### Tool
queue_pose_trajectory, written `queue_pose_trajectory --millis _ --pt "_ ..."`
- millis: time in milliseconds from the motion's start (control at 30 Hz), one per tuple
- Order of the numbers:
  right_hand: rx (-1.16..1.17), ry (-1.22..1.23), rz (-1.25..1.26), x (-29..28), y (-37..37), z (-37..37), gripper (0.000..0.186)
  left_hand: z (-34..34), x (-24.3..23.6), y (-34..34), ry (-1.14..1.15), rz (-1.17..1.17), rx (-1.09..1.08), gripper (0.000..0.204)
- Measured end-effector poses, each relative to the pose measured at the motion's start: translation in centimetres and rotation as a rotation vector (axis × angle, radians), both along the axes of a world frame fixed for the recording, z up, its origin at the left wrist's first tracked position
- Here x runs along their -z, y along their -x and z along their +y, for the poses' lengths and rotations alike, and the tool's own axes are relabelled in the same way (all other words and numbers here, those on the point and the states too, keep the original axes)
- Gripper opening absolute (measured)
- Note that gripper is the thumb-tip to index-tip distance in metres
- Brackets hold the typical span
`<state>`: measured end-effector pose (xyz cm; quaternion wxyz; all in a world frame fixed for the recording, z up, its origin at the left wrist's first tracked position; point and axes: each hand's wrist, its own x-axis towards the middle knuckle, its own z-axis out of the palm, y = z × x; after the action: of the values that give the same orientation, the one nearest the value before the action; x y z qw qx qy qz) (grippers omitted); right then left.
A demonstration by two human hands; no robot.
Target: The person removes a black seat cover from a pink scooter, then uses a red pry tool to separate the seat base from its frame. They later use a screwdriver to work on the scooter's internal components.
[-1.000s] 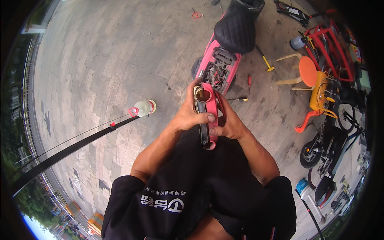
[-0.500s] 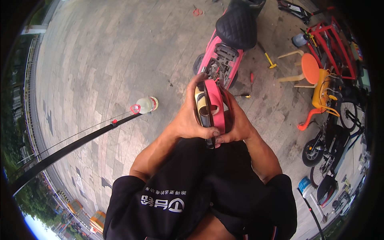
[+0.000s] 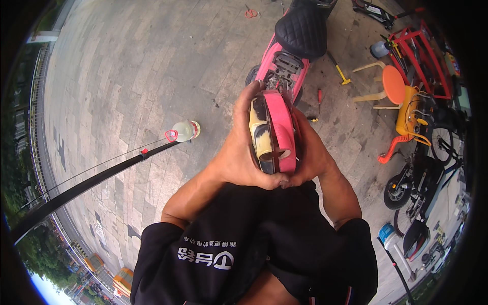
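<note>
grip: your left hand holds the black-and-cream shell, right hand the pink shell, apparently for two-sided support.

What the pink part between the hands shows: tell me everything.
The pink part is curved, smooth and plastic-looking, with a rounded opening toward its near end. It is held edge-on to the camera, its length running away from the body. A cream-and-black part lies along its left side; whether they are joined is unclear. The right hand holds its right side, the left hand the other part.
</note>
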<state>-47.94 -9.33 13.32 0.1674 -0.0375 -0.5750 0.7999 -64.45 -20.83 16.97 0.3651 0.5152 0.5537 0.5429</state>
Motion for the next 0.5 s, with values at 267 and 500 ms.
queue_pose_trajectory --millis 267,500 --pt "-0.006 -0.108 -0.003 -0.4 -0.2 0.4 0.142 -0.4 -0.2 -0.1 -0.039 -0.028 0.029 0.154" --pt "0.018 0.052 -0.068 -0.6 0.3 0.5 0.138 0.4 -1.3 -1.0 0.089 -0.29 -0.04 0.144"
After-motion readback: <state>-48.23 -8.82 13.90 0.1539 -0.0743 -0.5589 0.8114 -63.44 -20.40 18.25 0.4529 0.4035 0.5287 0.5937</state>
